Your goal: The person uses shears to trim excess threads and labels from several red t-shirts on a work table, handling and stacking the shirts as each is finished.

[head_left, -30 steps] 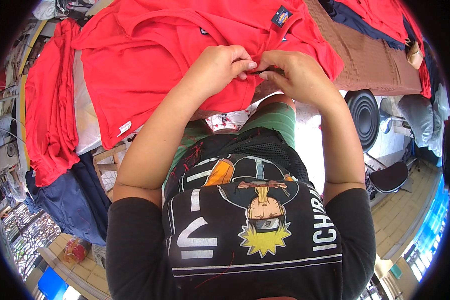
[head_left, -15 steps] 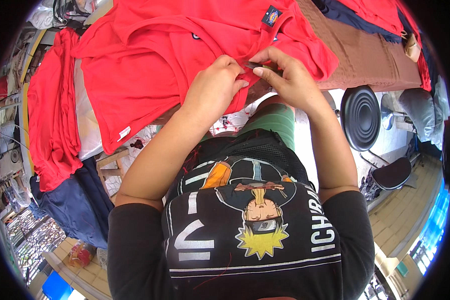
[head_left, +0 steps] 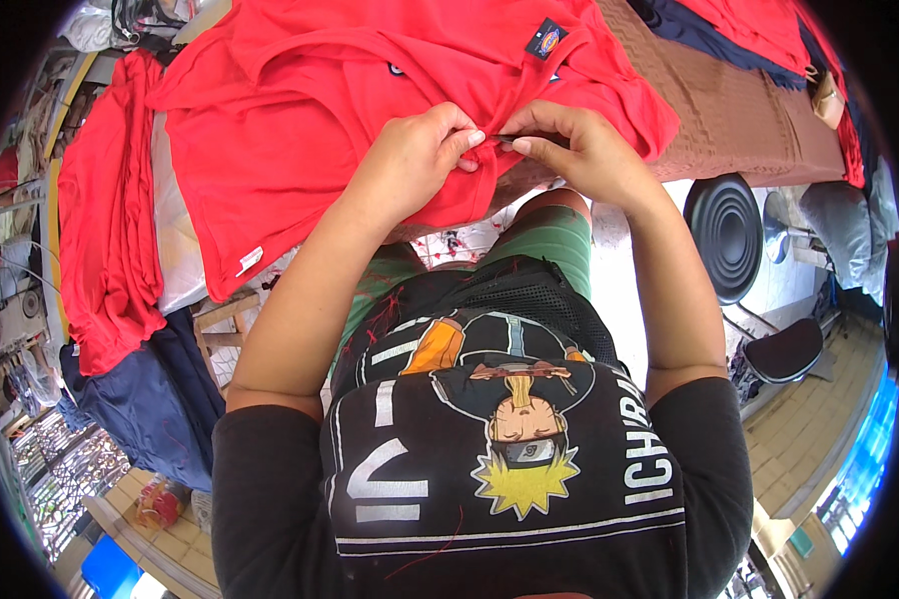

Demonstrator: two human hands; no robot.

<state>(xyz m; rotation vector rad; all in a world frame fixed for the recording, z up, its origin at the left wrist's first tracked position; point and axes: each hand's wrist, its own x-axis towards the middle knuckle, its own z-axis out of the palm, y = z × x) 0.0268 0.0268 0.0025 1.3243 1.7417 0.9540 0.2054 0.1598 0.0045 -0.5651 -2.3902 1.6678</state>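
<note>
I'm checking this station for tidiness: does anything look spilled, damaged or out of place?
Only stray threads: a loose red thread lies across the black T-shirt, and more red strands cling near the lap, looking like scraps rather than trim. No spill or tear shows on the red garment.

I have both bare arms (head_left: 312,290) reaching forward, bent at the elbows. My left hand (head_left: 420,145) is pinching with its thumb and finger. My right hand (head_left: 591,150) curls inward, its thumb pressing too. Their tips are close together.
</note>
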